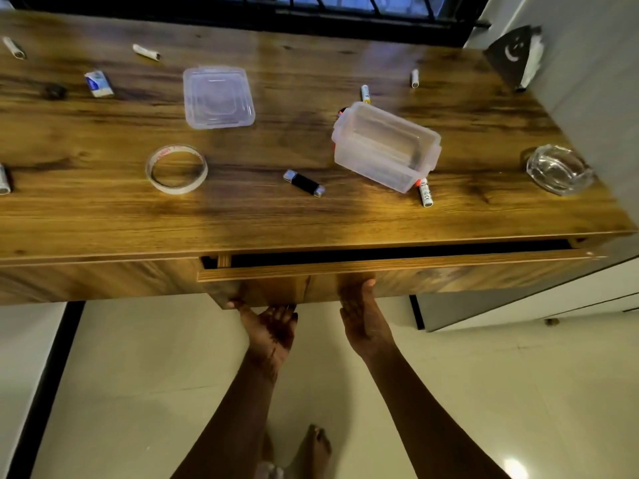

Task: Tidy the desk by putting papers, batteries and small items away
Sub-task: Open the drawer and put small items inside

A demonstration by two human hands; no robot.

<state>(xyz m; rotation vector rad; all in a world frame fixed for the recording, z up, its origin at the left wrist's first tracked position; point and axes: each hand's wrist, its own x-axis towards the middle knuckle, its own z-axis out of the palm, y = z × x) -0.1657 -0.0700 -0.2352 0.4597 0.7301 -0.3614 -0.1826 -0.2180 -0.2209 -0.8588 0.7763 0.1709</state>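
Both our hands at the drawer [449, 284], ajar under the desk [103, 216] top.
Its wood-grain front matches the desk, with a thin dark gap along its top edge. Our left hand [271, 328] hooks fingers under the lower edge; our right hand [359, 316] lies flat against the front, fingers straight.

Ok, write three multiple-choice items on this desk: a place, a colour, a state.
1. Relative to the clear container, the lid lies: A) on top B) to its left, apart C) inside it.
2. The flash drive body is: A) black B) red C) white.
3. The drawer is: A) shut B) pulled fully out C) open a crack.
B: bare desk separates them. A: black between silver ends. C: a narrow dark gap shows behind its front.
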